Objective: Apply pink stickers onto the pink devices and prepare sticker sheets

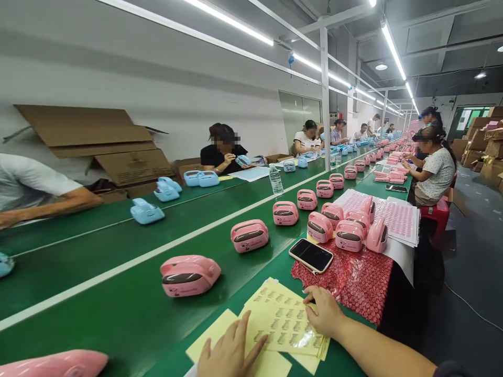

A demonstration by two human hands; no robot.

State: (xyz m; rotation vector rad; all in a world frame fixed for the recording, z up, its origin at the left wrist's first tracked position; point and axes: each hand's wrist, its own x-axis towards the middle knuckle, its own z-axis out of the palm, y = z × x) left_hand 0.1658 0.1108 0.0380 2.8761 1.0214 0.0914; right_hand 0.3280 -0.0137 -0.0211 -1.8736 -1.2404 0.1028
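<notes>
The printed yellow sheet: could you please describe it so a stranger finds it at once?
On the green bench, find the red bubble wrap. Nearer the camera, the printed yellow sheet lies with the right hand at its edge. Rows of small dark-printed labels set it apart from the plain yellow paper beside it.

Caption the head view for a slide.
Left hand and right hand at yellow sheets, beside a belt of pink devices.

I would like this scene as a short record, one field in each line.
Left hand: spread over yellow sticker sheets
Right hand: at the right edge of the sheets
Phone: partly on red bubble wrap, beyond the sheets
Green belt: row of pink plastic cases
Beyond the white stripe: blue plastic cases
Clear bottle: at the stripe
Other people: several, on both sides
</notes>
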